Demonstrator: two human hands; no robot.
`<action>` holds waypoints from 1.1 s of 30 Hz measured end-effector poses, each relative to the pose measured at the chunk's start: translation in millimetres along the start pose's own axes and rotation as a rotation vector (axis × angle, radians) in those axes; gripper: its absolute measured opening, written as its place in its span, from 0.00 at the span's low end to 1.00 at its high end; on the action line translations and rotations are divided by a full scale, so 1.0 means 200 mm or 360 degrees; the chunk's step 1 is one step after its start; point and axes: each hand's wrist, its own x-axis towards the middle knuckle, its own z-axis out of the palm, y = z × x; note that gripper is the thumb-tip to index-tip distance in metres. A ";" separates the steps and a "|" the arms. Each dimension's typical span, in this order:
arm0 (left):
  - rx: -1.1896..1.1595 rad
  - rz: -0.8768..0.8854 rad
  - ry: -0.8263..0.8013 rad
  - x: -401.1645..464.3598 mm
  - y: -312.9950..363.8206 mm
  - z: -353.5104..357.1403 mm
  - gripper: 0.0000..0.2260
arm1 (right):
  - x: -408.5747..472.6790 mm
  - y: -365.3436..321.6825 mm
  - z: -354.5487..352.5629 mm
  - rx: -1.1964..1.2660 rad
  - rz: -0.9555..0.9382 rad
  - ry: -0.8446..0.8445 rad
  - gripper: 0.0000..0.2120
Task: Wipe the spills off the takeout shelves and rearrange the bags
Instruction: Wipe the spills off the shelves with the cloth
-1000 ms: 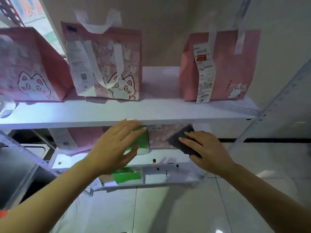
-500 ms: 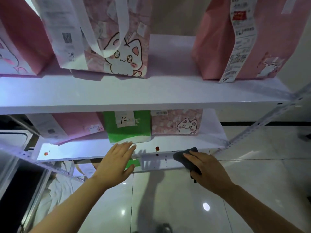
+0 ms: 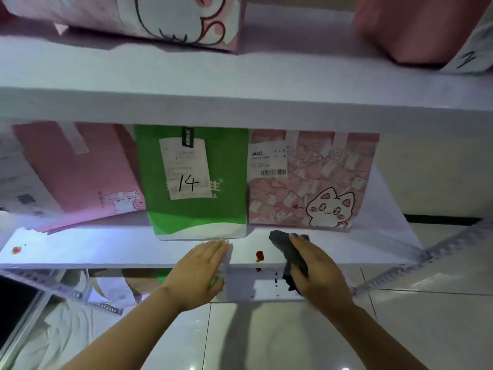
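At lower centre of the frame the right hand point(image 3: 314, 265) pinched a dark cloth point(image 3: 286, 252) in its grip, laid on the middle shelf point(image 3: 106, 249) just right of a red spill point(image 3: 259, 256), probably ready to wipe it. The left hand point(image 3: 198, 271), fingers straight and together, rested flat at the shelf's front edge below the green bag point(image 3: 197, 182), likely for steadying. Another red spot point(image 3: 16, 249) sat far left.
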 end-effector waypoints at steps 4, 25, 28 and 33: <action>-0.0036 -0.0049 0.0194 -0.02 -0.03 0.19 0.32 | 0.08 -0.08 0.23 -0.0030 -0.0019 -0.0171 0.28; 0.0150 -0.0143 0.1146 0.06 -0.01 0.53 0.29 | -0.03 0.24 0.52 -0.0791 -0.0319 0.0742 0.28; 0.0170 -0.0182 0.1140 0.06 0.00 0.53 0.29 | -0.04 0.12 0.63 -0.0711 -0.0338 0.0853 0.29; 0.0198 -0.0256 0.1059 0.06 0.01 0.53 0.29 | -0.03 0.08 0.77 -0.0814 -0.0740 0.0787 0.37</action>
